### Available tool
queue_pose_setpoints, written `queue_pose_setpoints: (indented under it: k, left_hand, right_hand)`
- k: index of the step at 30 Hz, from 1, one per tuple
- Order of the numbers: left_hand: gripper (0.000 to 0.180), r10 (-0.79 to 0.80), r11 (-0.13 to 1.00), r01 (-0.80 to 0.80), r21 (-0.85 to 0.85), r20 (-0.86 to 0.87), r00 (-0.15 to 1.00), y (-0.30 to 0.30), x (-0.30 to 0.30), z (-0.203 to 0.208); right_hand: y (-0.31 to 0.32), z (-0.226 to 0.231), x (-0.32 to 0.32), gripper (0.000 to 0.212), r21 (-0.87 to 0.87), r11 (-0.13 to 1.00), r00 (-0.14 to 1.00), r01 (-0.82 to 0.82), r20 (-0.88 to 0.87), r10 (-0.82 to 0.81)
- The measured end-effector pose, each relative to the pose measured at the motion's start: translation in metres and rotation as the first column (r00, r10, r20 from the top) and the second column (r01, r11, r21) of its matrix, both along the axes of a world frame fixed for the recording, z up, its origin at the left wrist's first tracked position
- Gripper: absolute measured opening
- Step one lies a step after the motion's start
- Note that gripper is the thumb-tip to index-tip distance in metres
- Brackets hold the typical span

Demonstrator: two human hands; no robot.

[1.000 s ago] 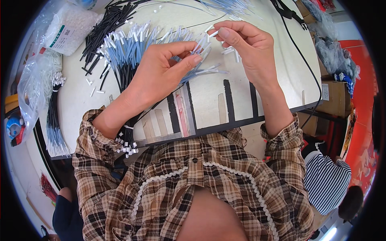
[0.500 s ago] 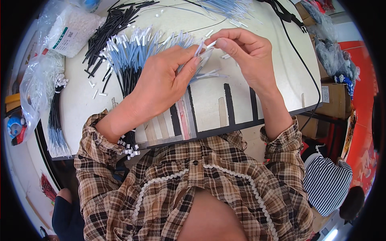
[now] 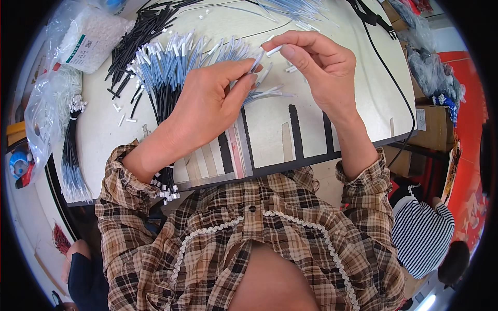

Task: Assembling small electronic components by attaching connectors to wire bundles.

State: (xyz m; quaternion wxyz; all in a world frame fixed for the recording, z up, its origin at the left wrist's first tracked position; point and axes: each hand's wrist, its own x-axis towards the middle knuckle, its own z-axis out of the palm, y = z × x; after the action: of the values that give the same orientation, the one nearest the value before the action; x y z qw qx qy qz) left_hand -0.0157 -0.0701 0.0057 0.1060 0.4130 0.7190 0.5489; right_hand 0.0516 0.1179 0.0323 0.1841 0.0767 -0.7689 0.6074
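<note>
My left hand (image 3: 212, 98) is closed in a pinch on a thin blue-grey wire (image 3: 257, 60), whose tip points up between thumb and forefinger. Facing it, my right hand (image 3: 327, 65) pinches a short white tube (image 3: 274, 51) by one end. The tube's free end sits close to the wire tip; I cannot tell whether they touch. Under and beside my left hand lies a large bundle of blue-grey wires (image 3: 179, 65) with black sleeves and white tubes on many tips. Its small white connectors (image 3: 168, 194) hang over the near table edge below my left wrist.
A tied wire bundle (image 3: 72, 140) lies at the table's left. Behind it stands a bag of white pieces (image 3: 96, 41). Loose black sleeves (image 3: 137, 44) and more blue wires (image 3: 295, 11) lie farther back. A black cable (image 3: 389, 78) crosses the right side. Other people sit nearby.
My right hand has risen slightly with the white tube, which is now tilted a little differently. My left hand has barely moved and keeps its pinch on the wire.
</note>
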Motion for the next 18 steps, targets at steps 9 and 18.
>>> queue_pose_setpoints:
  k: [9, 18]
  left_hand:
    - [0.027, -0.097, 0.98, 0.132, -0.147, 0.223, 0.97, -0.003, -0.003, 0.017]
    - [0.029, -0.189, 0.976, 0.213, -0.051, 0.299, 0.935, -0.002, -0.008, 0.013]
  right_hand:
    - [0.002, 0.0, -0.002, 0.014, -0.045, 0.999, 1.0, 0.019, 0.02, -0.018]
    - [0.005, 0.001, -0.001, 0.015, -0.061, 0.998, 0.999, 0.019, 0.032, -0.017]
